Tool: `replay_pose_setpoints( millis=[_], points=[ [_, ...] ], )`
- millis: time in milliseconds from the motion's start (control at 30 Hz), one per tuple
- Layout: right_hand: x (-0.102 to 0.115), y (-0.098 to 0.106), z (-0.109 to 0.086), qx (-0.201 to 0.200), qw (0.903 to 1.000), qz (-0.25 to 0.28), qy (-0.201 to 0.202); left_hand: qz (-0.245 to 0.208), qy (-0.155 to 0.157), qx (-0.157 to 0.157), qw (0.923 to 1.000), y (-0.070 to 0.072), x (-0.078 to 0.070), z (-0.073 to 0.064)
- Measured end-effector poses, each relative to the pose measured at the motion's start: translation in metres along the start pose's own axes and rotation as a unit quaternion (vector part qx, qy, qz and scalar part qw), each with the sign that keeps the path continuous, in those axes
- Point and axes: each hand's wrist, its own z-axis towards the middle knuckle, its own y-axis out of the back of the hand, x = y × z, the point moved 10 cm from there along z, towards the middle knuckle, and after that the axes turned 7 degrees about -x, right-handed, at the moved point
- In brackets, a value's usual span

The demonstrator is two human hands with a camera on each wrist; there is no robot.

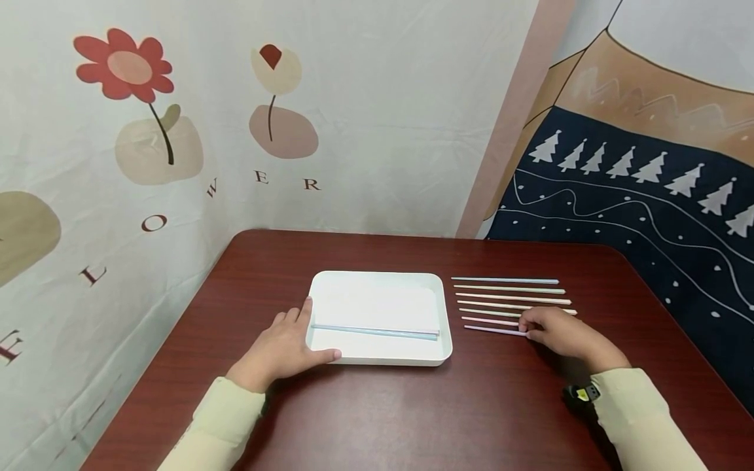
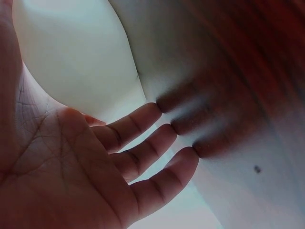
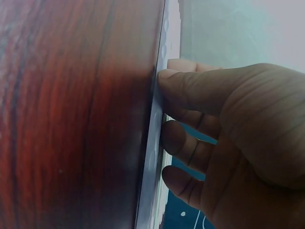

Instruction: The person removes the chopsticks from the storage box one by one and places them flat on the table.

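Note:
A white rectangular tray (image 1: 377,297) lies on the table, with a lilac chopstick (image 1: 406,331) and a light blue chopstick (image 1: 377,332) side by side in it. My left hand (image 1: 283,343) rests at the tray's left side, fingers spread along the rim and thumb over its front left corner. To the tray's right, several pastel chopsticks (image 1: 501,289) lie in a row, roughly parallel. My right hand (image 1: 559,333) pinches the thicker right end of the nearest one, a lilac chopstick (image 3: 151,143), between thumb and fingers. Its thin end points toward the tray.
The dark red-brown table (image 1: 389,418) has rounded far corners. A pale curtain (image 1: 377,131) with printed flowers hangs behind it and along the left. At the right is a navy cloth (image 1: 589,203) with white trees.

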Motion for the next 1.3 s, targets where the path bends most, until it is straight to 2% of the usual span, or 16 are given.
replay_pose_setpoints(
  millis=[267, 500, 733, 967, 1300],
  points=[
    [0.001, 0.002, 0.0, 0.002, 1.0, 0.002, -0.007, 0.004, 0.007, 0.005, 1.0, 0.0, 0.001, 0.0],
    [0.01, 0.015, 0.007, -0.011, 0.9999, 0.001, -0.001, 0.004, 0.005, 0.004, 1.0, 0.002, 0.0, 0.0],
    [0.032, 0.022, 0.03, -0.017, 0.9996, 0.005, 0.023, 0.005, 0.005, 0.0, 1.0, 0.003, 0.0, 0.0],
    [0.056, 0.017, 0.055, -0.01, 0.9989, 0.022, 0.04, 0.003, 0.005, 0.003, 1.0, 0.002, 0.0, -0.001],
    [0.1, 0.01, 0.094, 0.002, 0.9971, 0.02, 0.073, 0.001, 0.008, 0.005, 1.0, 0.002, 0.0, -0.001]
  ],
)
